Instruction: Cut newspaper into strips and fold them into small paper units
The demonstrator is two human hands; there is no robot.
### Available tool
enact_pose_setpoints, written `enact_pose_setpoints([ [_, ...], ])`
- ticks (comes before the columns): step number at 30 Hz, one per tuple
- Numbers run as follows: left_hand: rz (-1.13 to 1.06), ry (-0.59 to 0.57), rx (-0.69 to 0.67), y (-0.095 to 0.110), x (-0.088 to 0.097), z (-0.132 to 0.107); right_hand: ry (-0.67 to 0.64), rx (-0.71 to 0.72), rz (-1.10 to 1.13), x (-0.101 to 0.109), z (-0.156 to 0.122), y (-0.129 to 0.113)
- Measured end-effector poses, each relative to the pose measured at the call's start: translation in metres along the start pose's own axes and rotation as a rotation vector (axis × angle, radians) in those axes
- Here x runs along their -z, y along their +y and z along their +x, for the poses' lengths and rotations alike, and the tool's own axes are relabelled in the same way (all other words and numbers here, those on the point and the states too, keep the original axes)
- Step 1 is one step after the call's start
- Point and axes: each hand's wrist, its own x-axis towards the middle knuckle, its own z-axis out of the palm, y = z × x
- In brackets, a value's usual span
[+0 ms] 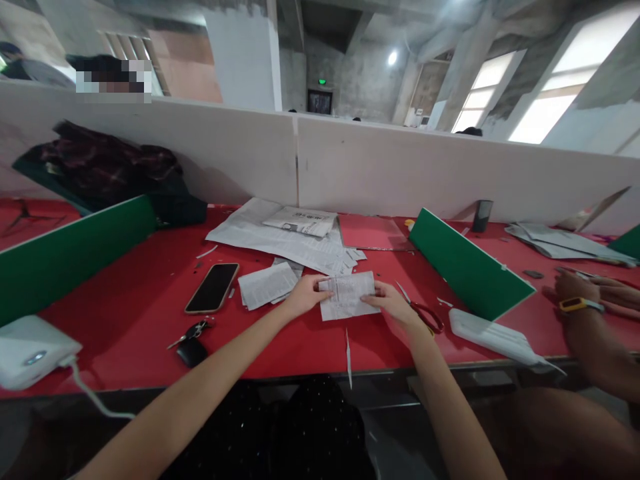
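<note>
A small rectangular piece of newspaper [349, 297] is stretched between my two hands, a little above the red tabletop. My left hand [306, 297] pinches its left edge, thumb on top. At the right edge, my right hand [393, 300] grips it the same way. Left of it lies a stack of cut newspaper pieces [267, 285]. Scissors [425, 315] with red handles rest just beyond my right hand. A thin paper strip [349, 360] sits by the table's front edge, below the held piece.
Large newspaper sheets [250, 230] and a folded newspaper [303, 221] lie at the back. A phone [213, 288], keys [193, 333] and a white device [37, 352] are leftward. Green dividers [470, 267] flank the space; a co-worker's hands [575, 287] are at far right, near a white power strip [495, 337].
</note>
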Motion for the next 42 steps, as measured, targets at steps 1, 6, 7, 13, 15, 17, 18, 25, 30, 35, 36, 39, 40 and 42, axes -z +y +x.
enact_pose_setpoints([
  [1,0.059,0.006,-0.024,-0.003,0.000,0.000,0.002,0.006,-0.111,0.001,-0.004,0.002],
  [6,0.142,-0.095,0.010,-0.016,-0.006,-0.004,0.062,0.092,-0.478,0.002,-0.017,0.014],
  [7,0.139,-0.114,0.033,-0.016,-0.007,-0.005,0.067,0.123,-0.500,0.002,-0.018,0.015],
  [13,-0.320,-0.244,0.332,0.001,0.006,-0.008,0.125,0.269,-0.483,0.008,-0.024,0.017],
  [15,-0.409,-0.317,0.420,0.008,0.010,-0.009,0.123,0.317,-0.464,0.007,-0.023,0.015],
  [17,-0.318,-0.324,0.458,0.014,0.011,-0.011,0.094,0.365,-0.465,0.004,-0.021,0.010],
  [18,-0.237,-0.323,0.449,0.016,0.010,-0.012,0.079,0.383,-0.469,0.001,-0.020,0.006],
  [25,-0.064,-0.238,0.310,0.012,0.003,-0.011,0.067,0.253,-0.245,-0.006,0.008,-0.017],
  [30,-0.120,-0.150,0.314,0.002,0.006,-0.007,-0.067,-0.052,0.128,-0.009,0.015,-0.011],
  [35,-0.071,-0.172,0.326,-0.002,0.005,-0.006,0.018,-0.070,0.143,-0.015,0.013,0.001],
  [36,-0.058,-0.167,0.329,-0.001,0.005,-0.006,0.025,-0.082,0.161,-0.015,0.013,0.002],
  [39,-0.027,-0.150,0.320,0.002,0.004,-0.007,0.015,-0.111,0.184,-0.016,0.013,0.004],
  [40,-0.019,-0.147,0.316,0.002,0.004,-0.007,0.016,-0.099,0.166,-0.016,0.014,0.004],
  [42,-0.012,-0.147,0.318,0.004,0.004,-0.008,0.043,-0.055,0.109,-0.016,0.016,0.006],
])
